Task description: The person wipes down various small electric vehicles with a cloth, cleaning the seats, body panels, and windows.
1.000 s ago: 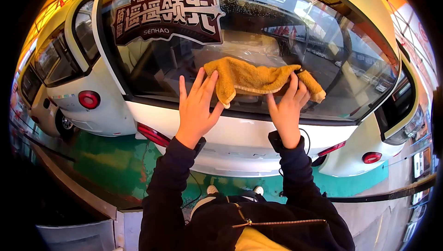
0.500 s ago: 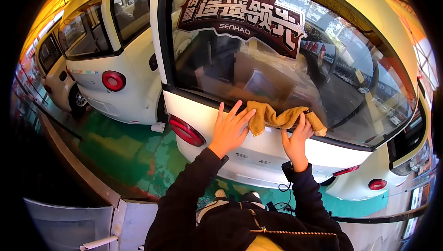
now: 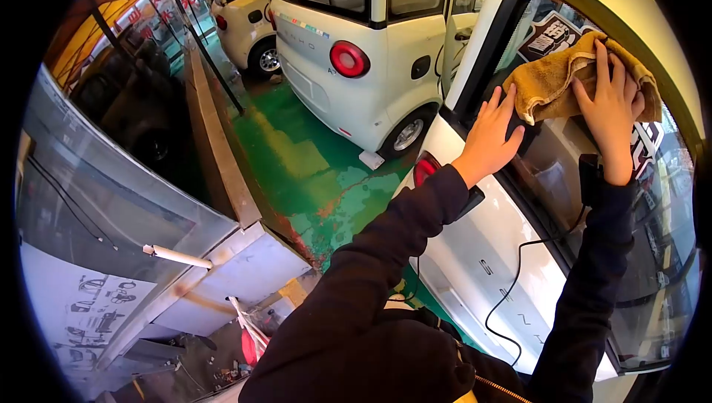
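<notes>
A brown cloth (image 3: 545,80) lies bunched against the rear window (image 3: 552,169) of a small white vehicle, covering part of the printed sticker (image 3: 547,35) on the glass. My right hand (image 3: 612,106) presses on the cloth from above, fingers bent over its folds. At the cloth's lower left corner is my left hand (image 3: 489,140), its fingers stretched out and the fingertips meeting the cloth's edge. The heel of that hand is near the window's lower frame, above a red tail light (image 3: 426,169).
A second white vehicle (image 3: 326,80) with a round red light stands to the left, another (image 3: 241,21) behind it. A black cable (image 3: 504,299) hangs across the nearest vehicle's body. Glass panels (image 3: 111,180) and a metal ledge (image 3: 222,143) line the left side above a green floor (image 3: 297,151).
The view has swung left. Both hands and the cloth have moved from the window's lower edge up to the sticker, and the cloth is spread wider under my right hand.
</notes>
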Demonstrator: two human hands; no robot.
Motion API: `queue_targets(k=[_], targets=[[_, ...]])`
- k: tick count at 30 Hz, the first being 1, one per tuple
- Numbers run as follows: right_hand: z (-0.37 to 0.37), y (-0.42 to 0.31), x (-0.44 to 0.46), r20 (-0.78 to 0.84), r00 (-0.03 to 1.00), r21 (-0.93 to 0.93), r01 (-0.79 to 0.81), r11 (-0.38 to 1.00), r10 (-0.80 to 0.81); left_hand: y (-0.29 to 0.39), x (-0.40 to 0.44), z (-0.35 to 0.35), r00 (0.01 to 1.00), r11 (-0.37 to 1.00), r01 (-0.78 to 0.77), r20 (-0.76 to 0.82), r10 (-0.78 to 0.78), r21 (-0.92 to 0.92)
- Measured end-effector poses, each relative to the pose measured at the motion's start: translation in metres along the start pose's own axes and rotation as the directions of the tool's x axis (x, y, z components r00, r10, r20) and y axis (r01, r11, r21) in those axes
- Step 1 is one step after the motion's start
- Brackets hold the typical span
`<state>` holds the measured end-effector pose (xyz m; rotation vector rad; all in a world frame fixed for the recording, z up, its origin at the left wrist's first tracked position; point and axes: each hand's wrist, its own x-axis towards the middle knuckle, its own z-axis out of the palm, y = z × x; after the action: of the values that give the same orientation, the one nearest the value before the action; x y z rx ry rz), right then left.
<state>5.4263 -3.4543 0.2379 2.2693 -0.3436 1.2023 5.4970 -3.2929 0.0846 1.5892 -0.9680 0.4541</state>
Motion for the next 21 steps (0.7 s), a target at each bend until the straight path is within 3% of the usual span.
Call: queue_targets(k=[2,5,8,10,12,14,16,17,18,21], targets=[[0.002,-0.025,-0.017,0.021,0.998,0.05,0.055,0.997,-0.056,-0.021,-0.029,-0.011,0.997,0.997,-0.002,0.072,-0.003,0.076],[0.02,-0.056,-0.053,0.038,0.982,0.125,0.18,0.976,-0.186,-0.026,-0.086,-0.029,0.974,0.972,0.222,0.035,-0.225,0.082],[0.041,-0.082,-0.091,0.046,0.948,0.215,0.298,0.93,-0.314,-0.042,-0.146,-0.039,0.947,0.947,0.318,0.022,-0.319,0.04],[0.057,-0.098,-0.114,0.152,0.936,0.235,0.276,0.932,-0.316,-0.026,-0.171,-0.055,0.897,0.897,0.441,0.0,-0.441,0.026],[0.062,-0.115,-0.131,0.144,0.935,0.25,0.282,0.926,-0.324,-0.031,-0.201,-0.063,0.936,0.93,0.349,0.006,-0.352,0.117],[0.063,-0.131,-0.143,0.133,0.936,0.264,0.285,0.921,-0.327,-0.028,-0.224,-0.071,0.933,0.922,0.355,0.0,-0.359,0.158],[0.057,-0.142,-0.154,0.219,0.904,0.408,0.257,0.876,-0.367,-0.012,-0.238,-0.087,0.899,0.891,0.426,0.043,-0.437,0.156],[0.05,-0.148,-0.158,0.245,0.894,0.52,0.204,0.829,-0.374,-0.005,-0.246,-0.096,0.836,0.832,0.535,0.051,-0.547,0.146],[0.044,-0.154,-0.165,0.334,0.867,0.599,0.109,0.793,-0.371,-0.006,-0.258,-0.103,0.833,0.828,0.541,0.038,-0.552,0.149],[0.011,-0.185,-0.182,0.313,0.875,0.773,-0.009,0.635,-0.369,-0.005,-0.29,-0.122,0.762,0.745,0.607,0.064,-0.645,0.278]])
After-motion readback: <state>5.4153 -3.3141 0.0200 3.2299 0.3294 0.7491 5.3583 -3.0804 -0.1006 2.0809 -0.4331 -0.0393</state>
